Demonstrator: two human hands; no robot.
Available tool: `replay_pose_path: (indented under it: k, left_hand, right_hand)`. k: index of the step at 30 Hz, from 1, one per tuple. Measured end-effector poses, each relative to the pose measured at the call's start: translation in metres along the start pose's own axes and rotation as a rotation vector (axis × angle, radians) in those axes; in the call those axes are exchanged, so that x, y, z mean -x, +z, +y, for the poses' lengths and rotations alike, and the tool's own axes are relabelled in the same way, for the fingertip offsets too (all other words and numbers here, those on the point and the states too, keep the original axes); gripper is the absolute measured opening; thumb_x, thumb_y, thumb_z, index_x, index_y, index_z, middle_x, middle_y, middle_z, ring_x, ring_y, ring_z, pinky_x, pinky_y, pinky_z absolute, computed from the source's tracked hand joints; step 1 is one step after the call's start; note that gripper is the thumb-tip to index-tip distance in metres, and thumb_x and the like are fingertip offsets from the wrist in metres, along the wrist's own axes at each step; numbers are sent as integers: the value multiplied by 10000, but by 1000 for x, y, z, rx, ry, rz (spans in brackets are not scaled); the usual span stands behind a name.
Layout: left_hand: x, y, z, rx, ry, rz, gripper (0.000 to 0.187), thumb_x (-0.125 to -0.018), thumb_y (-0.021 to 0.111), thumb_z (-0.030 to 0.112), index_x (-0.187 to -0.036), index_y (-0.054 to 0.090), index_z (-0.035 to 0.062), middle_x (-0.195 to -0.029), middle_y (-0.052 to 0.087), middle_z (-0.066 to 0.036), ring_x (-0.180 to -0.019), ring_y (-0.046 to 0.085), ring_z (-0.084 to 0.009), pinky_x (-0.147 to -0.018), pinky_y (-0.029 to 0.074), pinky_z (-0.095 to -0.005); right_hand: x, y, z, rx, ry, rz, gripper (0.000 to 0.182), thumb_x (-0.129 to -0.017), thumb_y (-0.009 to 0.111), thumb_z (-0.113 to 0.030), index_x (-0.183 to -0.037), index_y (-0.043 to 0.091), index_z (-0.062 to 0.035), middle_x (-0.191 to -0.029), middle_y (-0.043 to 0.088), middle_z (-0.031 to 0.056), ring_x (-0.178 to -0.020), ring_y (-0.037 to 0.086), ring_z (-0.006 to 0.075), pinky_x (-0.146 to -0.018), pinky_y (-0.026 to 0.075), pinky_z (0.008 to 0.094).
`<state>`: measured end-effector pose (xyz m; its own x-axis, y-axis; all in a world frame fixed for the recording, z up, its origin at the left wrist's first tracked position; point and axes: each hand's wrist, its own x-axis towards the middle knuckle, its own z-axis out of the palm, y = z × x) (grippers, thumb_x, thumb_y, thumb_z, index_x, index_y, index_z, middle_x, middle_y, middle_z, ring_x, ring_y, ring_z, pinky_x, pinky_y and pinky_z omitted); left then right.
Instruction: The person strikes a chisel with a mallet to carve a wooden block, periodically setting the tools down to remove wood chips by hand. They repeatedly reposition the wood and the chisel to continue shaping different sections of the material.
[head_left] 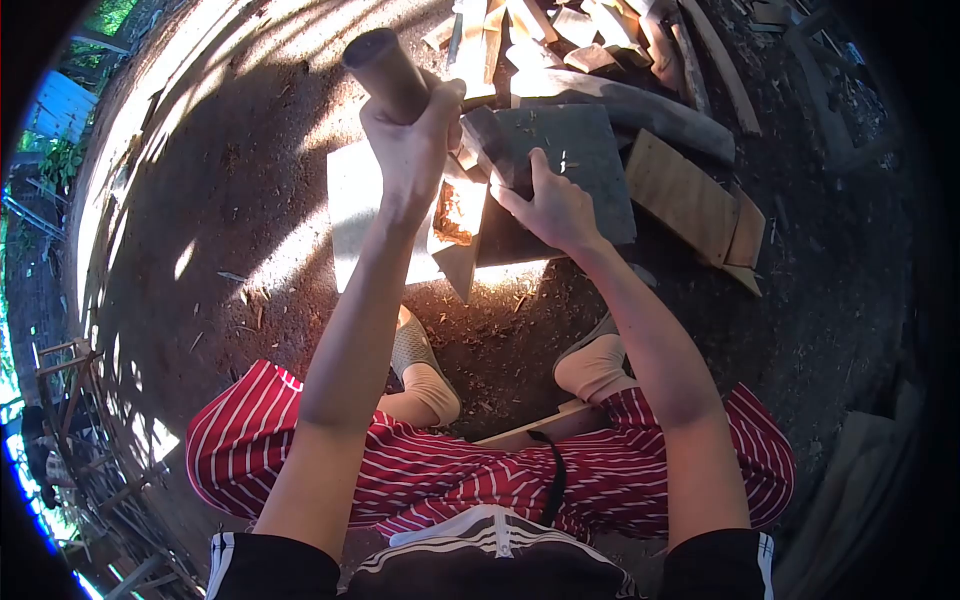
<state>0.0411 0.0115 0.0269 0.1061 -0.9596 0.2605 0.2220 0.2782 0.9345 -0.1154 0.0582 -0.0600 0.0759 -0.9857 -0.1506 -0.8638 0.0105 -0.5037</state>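
My left hand is closed tight around a thick round wooden handle, which points up and away from me, a little tilted to the left. The arm is stretched almost straight forward. My right hand lies just beside it, fingers curled over the near edge of a dark flat slab and touching a dark block that stands between both hands. Under the left hand there is a pale plank and a split piece with orange wood showing. Beyond the hands is a pile of cut wood; to the right of the right hand lie more boards. Left of the left hand the bare ground is open. My feet are below the hands, on the chips.
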Motion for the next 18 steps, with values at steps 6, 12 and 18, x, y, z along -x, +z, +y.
replay_pose_path:
  k: [6,12,18]
  left_hand:
    - [3,0,-1,-22,8,15,127,-757,646,-17,-686,554,35,-498,485,-24,-392,420,-90,-392,312,-240]
    - [1,1,-1,-7,26,19,132,-755,644,-23,-682,550,33,-496,483,-27,-387,416,-90,-389,314,-238]
    - [1,2,-2,-22,11,11,108,-755,632,-26,-719,547,30,-507,483,-29,-390,413,-85,-383,310,-239]
  right_hand:
    - [-1,-3,-1,-38,49,-74,767,-816,575,-529,-1333,362,-4,-922,652,264,-878,647,415,-776,502,487]
    - [0,2,2,-20,5,4,635,-819,572,-500,-1206,411,-23,-819,664,235,-804,669,398,-724,521,476]
    - [0,1,0,-5,11,8,633,-815,578,-499,-1200,417,-23,-820,663,234,-808,669,398,-728,519,481]
